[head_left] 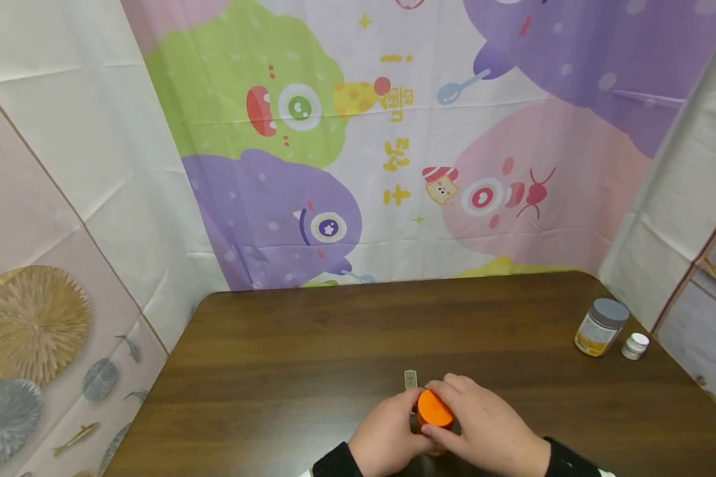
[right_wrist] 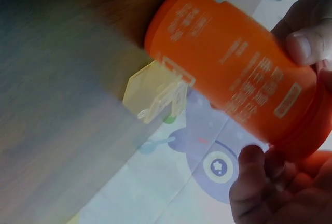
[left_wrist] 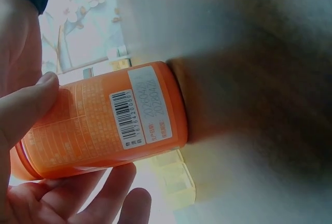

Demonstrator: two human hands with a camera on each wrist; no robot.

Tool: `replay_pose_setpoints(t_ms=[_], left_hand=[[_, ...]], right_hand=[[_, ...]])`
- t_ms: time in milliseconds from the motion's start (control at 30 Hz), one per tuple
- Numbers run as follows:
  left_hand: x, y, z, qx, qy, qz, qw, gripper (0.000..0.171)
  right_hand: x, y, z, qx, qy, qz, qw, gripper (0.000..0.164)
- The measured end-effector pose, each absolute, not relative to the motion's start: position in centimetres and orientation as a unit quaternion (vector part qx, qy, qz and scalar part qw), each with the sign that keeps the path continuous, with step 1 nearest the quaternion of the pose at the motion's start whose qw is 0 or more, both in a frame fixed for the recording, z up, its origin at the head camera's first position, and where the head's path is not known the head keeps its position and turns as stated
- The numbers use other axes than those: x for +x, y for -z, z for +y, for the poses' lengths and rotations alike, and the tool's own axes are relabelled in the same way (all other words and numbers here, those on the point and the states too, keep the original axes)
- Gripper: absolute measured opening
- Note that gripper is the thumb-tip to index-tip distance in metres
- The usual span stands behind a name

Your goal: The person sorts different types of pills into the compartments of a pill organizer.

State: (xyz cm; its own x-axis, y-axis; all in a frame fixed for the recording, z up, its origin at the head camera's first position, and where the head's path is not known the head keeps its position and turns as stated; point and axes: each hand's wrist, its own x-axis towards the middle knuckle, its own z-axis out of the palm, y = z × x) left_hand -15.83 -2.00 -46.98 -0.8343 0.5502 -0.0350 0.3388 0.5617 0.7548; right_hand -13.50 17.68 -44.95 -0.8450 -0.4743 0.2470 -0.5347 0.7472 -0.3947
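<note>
A printed cloth point(head_left: 417, 245) with cartoon monsters hangs at twelve o'clock, behind the brown table point(head_left: 310, 358). On the table's near part, toward six o'clock, two hands are working together. The right hand point(head_left: 489, 424) comes from four o'clock, its fingers and thumb curled round the orange cap point(head_left: 434, 409). The left hand point(head_left: 388, 430) comes from eight o'clock, and its thumb and fingers hold the upper part of the orange bottle point(left_wrist: 104, 125), narrow around it. This bottle is about upright between both hands; I cannot tell surely if its base touches the table. A barcode label is on its side. Well apart from it, at two o'clock, stands a jar point(head_left: 601, 328) with a grey lid and a partly yellow label. Just beside the jar, at its four o'clock, is a small white bottle point(head_left: 635, 346). Near the orange bottle, at its eleven o'clock, there is a little yellowish see-through box point(head_left: 410, 379).
</note>
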Motion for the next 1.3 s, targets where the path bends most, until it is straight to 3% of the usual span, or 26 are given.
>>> replay_pose_setpoints(t_ms=[200,400,700,900,1067,1300], left_hand=[[-16.1,47.1,-2.1,0.265,-0.387,0.873,0.135,0.057],[-16.3,47.2,-2.2,0.265,-0.382,0.875,0.136,0.064],[-16.3,47.0,-1.9,0.245,-0.401,0.870,0.148,0.048],[-16.3,47.2,-2.1,0.258,-0.385,0.877,0.128,0.052],[-16.2,47.3,-2.2,0.261,-0.374,0.882,0.120,0.063],[-16.2,47.2,-2.1,0.246,-0.387,0.880,0.125,0.047]], right_hand=[[-13.8,45.1,18.3,0.306,-0.209,-0.928,0.047,0.049],[-13.6,45.1,18.5,0.312,-0.208,-0.926,0.031,0.064],[-13.9,45.0,17.5,0.221,-0.223,-0.947,0.068,0.056],[-14.1,45.3,17.4,0.265,-0.229,-0.934,0.066,0.039],[-13.9,45.2,17.7,0.293,-0.232,-0.926,0.047,0.058],[-13.9,45.3,17.1,0.215,-0.222,-0.950,0.045,0.057]])
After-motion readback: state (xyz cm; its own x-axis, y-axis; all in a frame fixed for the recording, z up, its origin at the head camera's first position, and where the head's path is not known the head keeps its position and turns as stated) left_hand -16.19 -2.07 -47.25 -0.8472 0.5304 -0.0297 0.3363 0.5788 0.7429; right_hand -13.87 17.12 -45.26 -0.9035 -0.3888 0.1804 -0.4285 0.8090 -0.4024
